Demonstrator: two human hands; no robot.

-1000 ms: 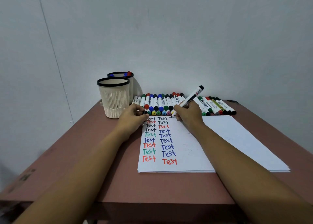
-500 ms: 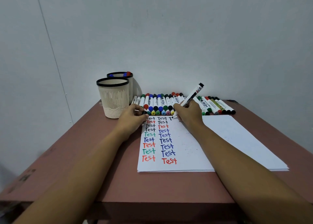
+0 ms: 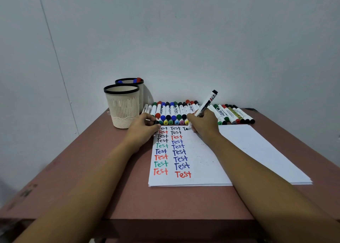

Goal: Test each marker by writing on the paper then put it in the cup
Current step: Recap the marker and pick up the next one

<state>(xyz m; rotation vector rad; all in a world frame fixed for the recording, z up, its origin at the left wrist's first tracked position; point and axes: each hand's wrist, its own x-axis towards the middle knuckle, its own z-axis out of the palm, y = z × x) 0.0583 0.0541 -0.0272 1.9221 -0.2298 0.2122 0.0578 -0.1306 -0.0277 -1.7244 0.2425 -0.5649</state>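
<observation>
My right hand [image 3: 202,124] grips a black marker [image 3: 208,102] with its tip on the white paper [image 3: 248,151], at the top of a third column of writing. Two columns of the word "Test" in black, red, blue and green fill the paper's left part. My left hand [image 3: 143,130] rests on the paper's top left corner and pinches a small black cap [image 3: 156,122]. A row of capped markers [image 3: 173,112] lies along the far edge of the paper. A cream cup with a black rim [image 3: 122,105] stands at the left.
Behind the cream cup stands a second cup [image 3: 140,94] holding several markers with blue and red ends. More markers [image 3: 233,114] lie to the right of my right hand. The brown table [image 3: 103,178] stands against a grey wall.
The marker tip has moved a little to the right along the top line, adding strokes after the "T" of a third word. My left hand has stayed where it was.
</observation>
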